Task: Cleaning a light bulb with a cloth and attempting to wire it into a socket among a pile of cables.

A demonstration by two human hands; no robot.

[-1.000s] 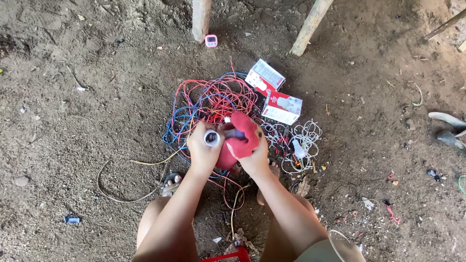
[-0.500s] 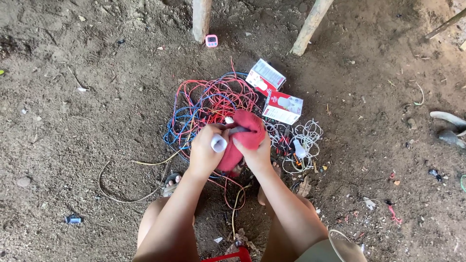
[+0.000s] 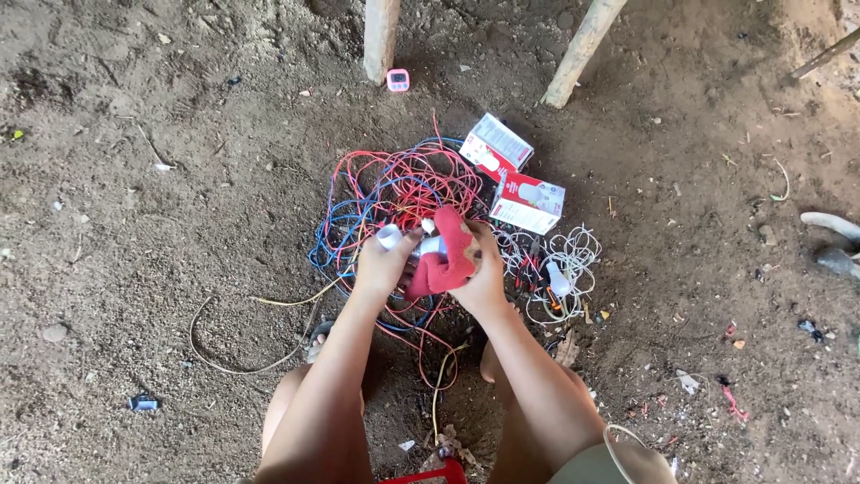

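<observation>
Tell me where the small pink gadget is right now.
In the head view, the small pink gadget lies on the dirt floor at the top, at the foot of the left wooden post, beyond the wire pile.

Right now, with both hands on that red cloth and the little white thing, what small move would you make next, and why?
Probably keep rubbing: the right hand wraps the red cloth against a small white object pinched in the left hand, above the tangled wires. What the object is cannot be told.
</observation>
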